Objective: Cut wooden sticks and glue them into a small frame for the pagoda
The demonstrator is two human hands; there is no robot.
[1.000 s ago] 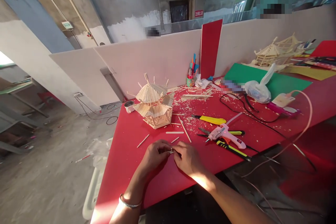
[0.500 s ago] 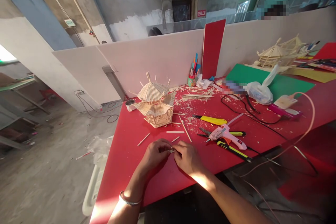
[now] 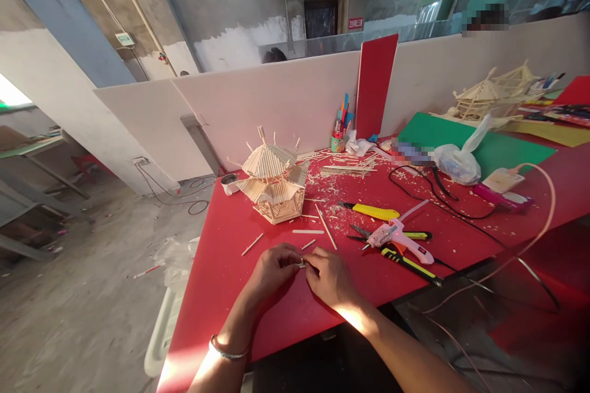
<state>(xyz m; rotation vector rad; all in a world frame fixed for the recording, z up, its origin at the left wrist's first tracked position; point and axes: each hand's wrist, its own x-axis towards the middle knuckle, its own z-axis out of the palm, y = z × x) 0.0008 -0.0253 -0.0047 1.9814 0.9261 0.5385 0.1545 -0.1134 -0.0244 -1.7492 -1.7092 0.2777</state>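
My left hand (image 3: 273, 270) and my right hand (image 3: 329, 277) meet over the near part of the red table (image 3: 221, 276). Both pinch one tiny pale piece (image 3: 301, 264) between their fingertips; I cannot make out what it is. A silver bracelet (image 3: 225, 353) circles my left wrist. Loose wooden sticks (image 3: 322, 225) lie just beyond my hands. Farther back stands a two-tiered pavilion model (image 3: 273, 181) built of sticks.
A pink glue gun (image 3: 399, 239), yellow utility knife (image 3: 369, 210) and pliers (image 3: 408, 261) lie to the right. Behind them are black cables (image 3: 437, 196), a plastic bag (image 3: 456, 163), green sheet (image 3: 498, 147), pen cup (image 3: 338, 135), red board (image 3: 374, 83) and a second stick model (image 3: 495, 92). The table's left edge drops to the floor.
My hands stay together on the small piece with almost no movement. The view has shifted slightly as my head moved.
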